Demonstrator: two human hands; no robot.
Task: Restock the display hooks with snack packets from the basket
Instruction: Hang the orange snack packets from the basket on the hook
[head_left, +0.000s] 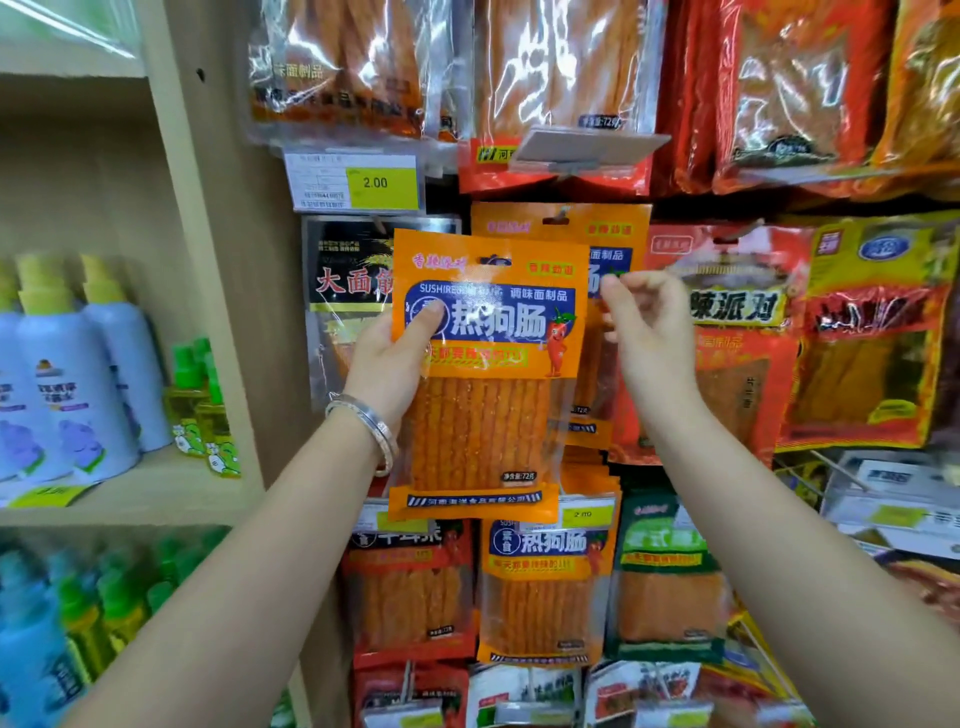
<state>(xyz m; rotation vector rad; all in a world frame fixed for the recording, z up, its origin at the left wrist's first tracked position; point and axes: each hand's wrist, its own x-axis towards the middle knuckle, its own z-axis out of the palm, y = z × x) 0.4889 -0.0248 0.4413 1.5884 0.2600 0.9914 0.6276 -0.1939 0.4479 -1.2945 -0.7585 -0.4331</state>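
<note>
Orange snack packet upright, long axis vertical, gripped at its left edge by left hand (thumb on front, fingers behind). Target is matching hung packets, just behind, up and right of it; their hang slot sits higher than held packet's top. Right hand is nearer that row, fingers curled at its edge; pinching or only touching, cannot tell. Likely next: raise, shift right, thread on. Basket not in view.

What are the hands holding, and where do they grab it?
The left hand grips the orange snack packet by its left edge, thumb on front. Whether the right hand pinches anything cannot be told.
</note>
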